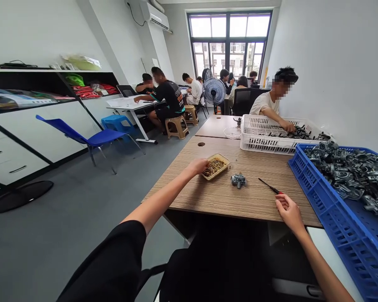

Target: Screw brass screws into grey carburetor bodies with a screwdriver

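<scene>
My left hand [198, 166] is at the left edge of a small cream tray [221, 171] full of brass-coloured small parts [214, 166]. Its fingers are closed over the rim; what they pinch, if anything, is too small to tell. Right of the tray, a grey metal carburetor [238, 180] lies on the wood-grain table [227, 201]. My right hand [288, 209] rests near the front edge with curled fingers at the red handle of a screwdriver [272, 187], whose dark shaft points away to the left.
At the right stands a blue crate [321, 197] heaped with metal carburetors [343, 167]. Behind it, a person reaches into a white basket [271, 142] of parts. A blue chair [82, 136] is on the floor at left. A fan [214, 91] and other seated people are farther back.
</scene>
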`<control>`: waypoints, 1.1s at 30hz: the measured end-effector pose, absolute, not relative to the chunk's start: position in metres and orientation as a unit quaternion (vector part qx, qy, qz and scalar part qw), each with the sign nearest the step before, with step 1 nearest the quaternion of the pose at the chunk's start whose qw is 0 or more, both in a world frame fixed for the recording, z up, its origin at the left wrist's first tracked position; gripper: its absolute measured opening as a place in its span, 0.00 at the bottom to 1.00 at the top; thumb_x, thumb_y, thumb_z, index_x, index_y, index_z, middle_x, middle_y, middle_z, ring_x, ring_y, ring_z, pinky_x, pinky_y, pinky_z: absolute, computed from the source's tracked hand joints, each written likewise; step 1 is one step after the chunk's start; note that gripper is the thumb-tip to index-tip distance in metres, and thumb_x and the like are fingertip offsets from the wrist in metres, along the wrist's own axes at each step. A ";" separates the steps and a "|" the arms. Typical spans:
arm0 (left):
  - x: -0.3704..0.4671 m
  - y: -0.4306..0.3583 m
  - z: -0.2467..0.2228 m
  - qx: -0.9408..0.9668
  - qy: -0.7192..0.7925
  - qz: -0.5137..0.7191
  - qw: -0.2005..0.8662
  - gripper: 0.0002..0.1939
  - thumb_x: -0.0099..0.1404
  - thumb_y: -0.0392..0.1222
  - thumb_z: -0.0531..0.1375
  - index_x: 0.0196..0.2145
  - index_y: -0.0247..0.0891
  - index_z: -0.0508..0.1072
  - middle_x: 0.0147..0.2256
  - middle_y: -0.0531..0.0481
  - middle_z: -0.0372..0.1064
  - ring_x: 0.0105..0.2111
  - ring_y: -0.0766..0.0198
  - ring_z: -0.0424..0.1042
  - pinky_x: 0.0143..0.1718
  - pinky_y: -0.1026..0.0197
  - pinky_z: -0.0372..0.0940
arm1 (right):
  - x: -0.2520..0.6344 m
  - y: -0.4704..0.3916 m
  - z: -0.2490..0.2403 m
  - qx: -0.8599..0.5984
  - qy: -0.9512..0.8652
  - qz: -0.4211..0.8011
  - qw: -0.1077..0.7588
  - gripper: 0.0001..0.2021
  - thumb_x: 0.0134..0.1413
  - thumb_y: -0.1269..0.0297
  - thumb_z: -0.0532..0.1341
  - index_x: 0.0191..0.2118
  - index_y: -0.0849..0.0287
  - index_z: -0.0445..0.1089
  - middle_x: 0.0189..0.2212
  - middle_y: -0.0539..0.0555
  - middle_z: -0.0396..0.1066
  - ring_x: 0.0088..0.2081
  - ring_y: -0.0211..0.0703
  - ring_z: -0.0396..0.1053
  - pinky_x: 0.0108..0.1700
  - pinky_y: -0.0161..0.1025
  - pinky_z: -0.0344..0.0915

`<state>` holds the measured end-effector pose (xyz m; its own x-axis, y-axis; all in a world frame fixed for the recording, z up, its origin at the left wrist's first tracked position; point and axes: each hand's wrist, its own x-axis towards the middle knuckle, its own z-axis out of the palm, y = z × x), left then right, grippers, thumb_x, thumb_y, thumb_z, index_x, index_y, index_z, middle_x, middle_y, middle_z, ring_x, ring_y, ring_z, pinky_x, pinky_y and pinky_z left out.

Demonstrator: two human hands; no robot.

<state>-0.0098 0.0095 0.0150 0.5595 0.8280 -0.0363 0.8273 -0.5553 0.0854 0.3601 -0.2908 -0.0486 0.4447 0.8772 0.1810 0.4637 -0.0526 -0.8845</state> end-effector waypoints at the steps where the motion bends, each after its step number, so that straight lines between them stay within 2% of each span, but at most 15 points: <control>1: -0.011 0.010 0.015 0.879 0.474 0.011 0.047 0.08 0.63 0.36 0.59 0.37 0.43 0.78 0.38 0.47 0.78 0.41 0.58 0.75 0.40 0.63 0.65 | 0.360 -0.291 -0.048 -0.694 -0.483 0.211 0.491 0.19 0.50 0.47 0.63 0.40 0.57 0.72 0.32 0.57 0.76 0.32 0.47 0.75 0.38 0.44 0.74; 4: -0.012 0.009 0.017 0.871 0.488 0.035 0.047 0.10 0.66 0.39 0.58 0.42 0.43 0.78 0.41 0.47 0.79 0.42 0.59 0.76 0.41 0.63 0.65 | 0.360 -0.291 -0.047 -0.692 -0.486 0.208 0.491 0.20 0.50 0.46 0.64 0.40 0.57 0.73 0.33 0.57 0.77 0.32 0.47 0.75 0.38 0.44 0.75; 7: -0.013 0.008 0.019 0.864 0.499 0.049 0.045 0.09 0.67 0.40 0.58 0.42 0.41 0.77 0.42 0.47 0.79 0.42 0.59 0.76 0.41 0.63 0.65 | 0.361 -0.291 -0.047 -0.688 -0.491 0.208 0.492 0.20 0.51 0.44 0.64 0.39 0.57 0.73 0.33 0.58 0.77 0.32 0.47 0.75 0.38 0.44 0.75; 13: -0.011 0.001 0.021 0.860 0.508 0.046 0.031 0.11 0.66 0.38 0.58 0.45 0.41 0.76 0.44 0.45 0.77 0.43 0.57 0.76 0.41 0.63 0.65 | 0.361 -0.291 -0.048 -0.695 -0.493 0.200 0.484 0.21 0.52 0.43 0.63 0.40 0.57 0.73 0.32 0.57 0.76 0.31 0.46 0.75 0.38 0.44 0.75; 18: -0.008 -0.003 0.021 0.862 0.506 0.024 0.028 0.10 0.63 0.36 0.60 0.41 0.42 0.78 0.44 0.45 0.76 0.44 0.57 0.75 0.44 0.62 0.66 | 0.361 -0.292 -0.048 -0.696 -0.495 0.199 0.480 0.20 0.52 0.45 0.62 0.40 0.57 0.73 0.32 0.57 0.76 0.31 0.46 0.74 0.39 0.44 0.74; 25: -0.008 -0.001 0.018 0.857 0.515 -0.011 0.024 0.10 0.60 0.35 0.61 0.38 0.44 0.79 0.40 0.46 0.78 0.43 0.55 0.76 0.40 0.62 0.67 | 0.361 -0.291 -0.049 -0.695 -0.499 0.194 0.480 0.19 0.52 0.45 0.62 0.40 0.56 0.73 0.32 0.57 0.76 0.32 0.48 0.75 0.38 0.44 0.74; 33: -0.005 -0.001 0.021 0.855 0.517 -0.021 0.021 0.06 0.63 0.37 0.61 0.37 0.40 0.78 0.41 0.40 0.78 0.43 0.53 0.77 0.43 0.60 0.67 | 0.361 -0.291 -0.048 -0.693 -0.503 0.185 0.482 0.19 0.52 0.44 0.63 0.39 0.56 0.73 0.32 0.58 0.78 0.31 0.47 0.75 0.37 0.43 0.75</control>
